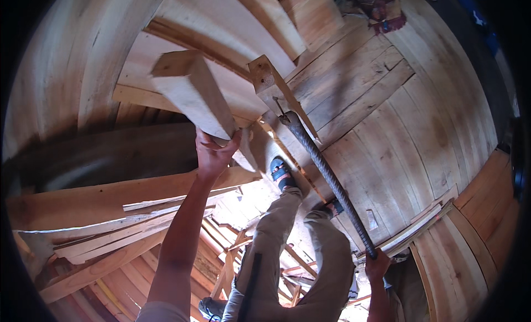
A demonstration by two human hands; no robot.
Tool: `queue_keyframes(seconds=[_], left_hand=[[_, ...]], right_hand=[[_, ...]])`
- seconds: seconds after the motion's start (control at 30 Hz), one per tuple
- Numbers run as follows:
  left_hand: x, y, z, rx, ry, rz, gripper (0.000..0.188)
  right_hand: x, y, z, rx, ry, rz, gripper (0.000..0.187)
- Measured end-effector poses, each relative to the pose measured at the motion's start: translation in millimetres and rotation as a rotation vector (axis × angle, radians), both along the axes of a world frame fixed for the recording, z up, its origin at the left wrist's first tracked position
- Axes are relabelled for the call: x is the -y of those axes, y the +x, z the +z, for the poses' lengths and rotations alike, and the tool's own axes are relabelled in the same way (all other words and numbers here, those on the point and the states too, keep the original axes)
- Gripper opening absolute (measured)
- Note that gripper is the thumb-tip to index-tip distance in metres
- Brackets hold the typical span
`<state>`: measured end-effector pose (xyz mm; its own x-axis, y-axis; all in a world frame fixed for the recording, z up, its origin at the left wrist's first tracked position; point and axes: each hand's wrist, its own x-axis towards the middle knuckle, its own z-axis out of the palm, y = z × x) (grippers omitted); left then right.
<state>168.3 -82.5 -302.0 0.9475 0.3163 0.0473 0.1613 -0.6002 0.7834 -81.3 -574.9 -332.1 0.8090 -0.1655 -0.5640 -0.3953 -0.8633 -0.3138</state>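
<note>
My left hand is closed round the lower part of a thick squared wooden post, whose cut end points up and away. In my right hand, low at the right, is the near end of a long dark ribbed metal bar. The bar slants up to the left. Its far tip lies close against a nail that sticks out of a second squared timber. Whether the tip grips the nail I cannot make out.
Both my feet, in dark sandals, stand on a plank floor with a narrow gap between boards. Pale boards lean ahead. A broad plank crosses at the left, and stacked boards lie at the right. A reddish cloth lies far off.
</note>
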Motion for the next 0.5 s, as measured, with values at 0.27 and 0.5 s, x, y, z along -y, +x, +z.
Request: queue_keyframes(seconds=[0.27, 0.5], left_hand=[[86, 40, -12, -0.171, 0.179, -0.114, 0.064], [143, 42, -12, -0.168, 0.327, -0.428, 0.067]], right_hand=[[61, -53, 26, -0.018, -0.097, -0.108, 0.03], [104, -63, 46, 0.033, -0.099, -0.203, 0.029]])
